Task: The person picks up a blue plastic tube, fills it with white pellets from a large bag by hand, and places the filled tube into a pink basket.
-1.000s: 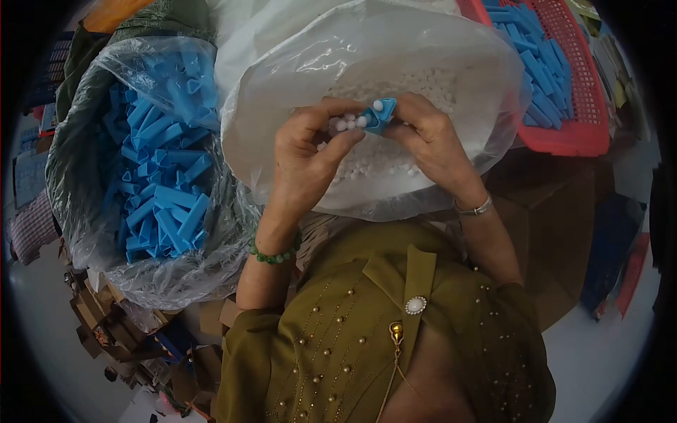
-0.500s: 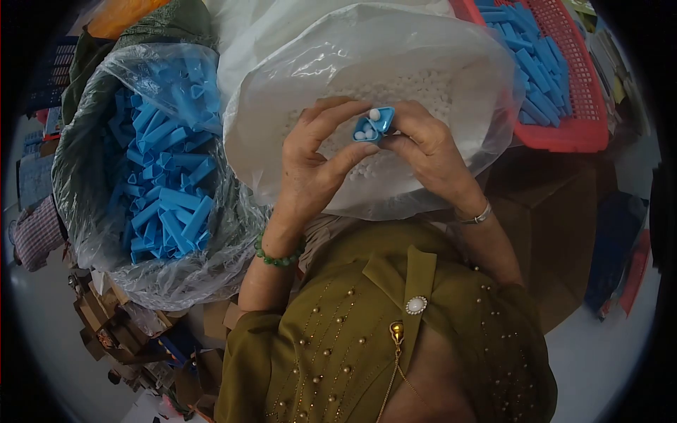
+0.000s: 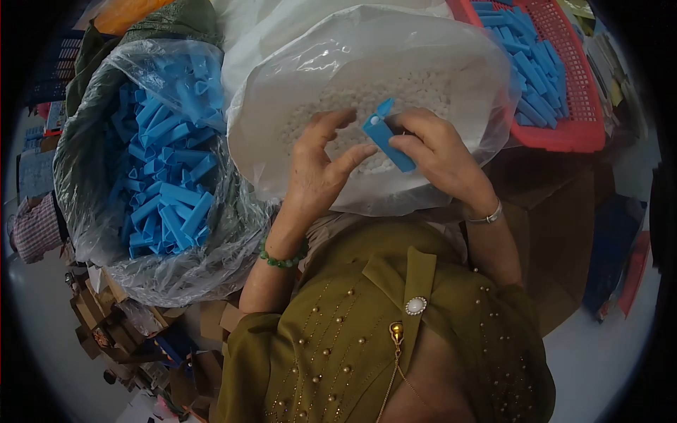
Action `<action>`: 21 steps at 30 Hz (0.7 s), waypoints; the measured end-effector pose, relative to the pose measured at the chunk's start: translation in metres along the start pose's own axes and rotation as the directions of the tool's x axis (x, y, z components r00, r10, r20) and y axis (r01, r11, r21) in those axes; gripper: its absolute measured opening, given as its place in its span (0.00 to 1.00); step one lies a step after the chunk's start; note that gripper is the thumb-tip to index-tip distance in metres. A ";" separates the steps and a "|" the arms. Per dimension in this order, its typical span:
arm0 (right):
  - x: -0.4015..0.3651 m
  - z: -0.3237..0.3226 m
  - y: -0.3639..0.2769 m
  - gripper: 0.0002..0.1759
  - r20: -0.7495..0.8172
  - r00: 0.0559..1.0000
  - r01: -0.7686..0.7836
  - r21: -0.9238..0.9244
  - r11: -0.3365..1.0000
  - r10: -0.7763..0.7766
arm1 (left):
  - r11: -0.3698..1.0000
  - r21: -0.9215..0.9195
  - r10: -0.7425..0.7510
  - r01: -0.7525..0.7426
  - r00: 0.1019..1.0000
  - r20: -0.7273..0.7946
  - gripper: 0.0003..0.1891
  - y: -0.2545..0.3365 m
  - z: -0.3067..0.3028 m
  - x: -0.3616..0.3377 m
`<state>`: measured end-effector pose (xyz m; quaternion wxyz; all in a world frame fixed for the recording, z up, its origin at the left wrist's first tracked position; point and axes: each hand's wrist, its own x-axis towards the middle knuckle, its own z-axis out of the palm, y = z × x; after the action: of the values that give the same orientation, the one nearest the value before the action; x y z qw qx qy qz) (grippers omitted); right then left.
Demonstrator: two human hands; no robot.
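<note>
A blue triangular plastic tube (image 3: 391, 146) is gripped between the thumb and fingers of my right hand (image 3: 441, 144), its flip lid raised at the upper end. One small white ball (image 3: 374, 120) shows at the tube's mouth. My left hand (image 3: 316, 155) is open just left of the tube, thumb and fingers apart with nothing between them. Below both hands spreads a clear plastic bag (image 3: 264, 88) lined in white, holding many loose white balls (image 3: 423, 83).
On the left, a plastic-lined sack (image 3: 81, 211) holds many blue tubes (image 3: 169, 204). A red plastic basket (image 3: 589, 99) with more blue tubes (image 3: 539, 77) stands at the upper right. Cardboard boxes (image 3: 543, 233) sit right of my body, and more cardboard (image 3: 106, 310) lies lower left.
The tube has turned from mouth-on to lengthwise, its lower end now pointing down-right. My left fingers have come off it and spread; my right hand still holds it.
</note>
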<state>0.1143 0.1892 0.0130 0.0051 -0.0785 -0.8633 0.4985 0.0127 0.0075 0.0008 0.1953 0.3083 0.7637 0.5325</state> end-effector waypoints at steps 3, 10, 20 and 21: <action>0.000 0.009 -0.003 0.13 -0.074 0.981 0.175 -0.032 0.984 -0.177 | 0.838 -0.541 -0.068 0.066 0.998 0.015 0.21 0.003 0.015 -0.005; -0.001 0.017 0.013 0.30 0.014 1.000 -0.009 0.785 0.619 -0.003 | 0.914 -0.201 0.341 -0.353 0.935 -0.093 0.20 0.003 0.013 0.003; -0.009 0.034 -0.015 0.31 -0.106 0.994 0.060 0.661 0.748 0.014 | 0.890 0.097 0.438 -0.446 0.894 0.091 0.19 0.015 0.010 -0.002; -0.012 0.036 -0.019 0.31 -0.093 0.996 0.064 0.674 0.736 -0.001 | 0.885 0.101 0.445 -0.454 0.890 0.096 0.20 0.018 0.008 -0.005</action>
<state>0.1200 0.1469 0.0123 0.0792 -0.0779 -0.6237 0.7737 0.0261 0.0144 0.0145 0.0744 0.5064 0.6948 0.5052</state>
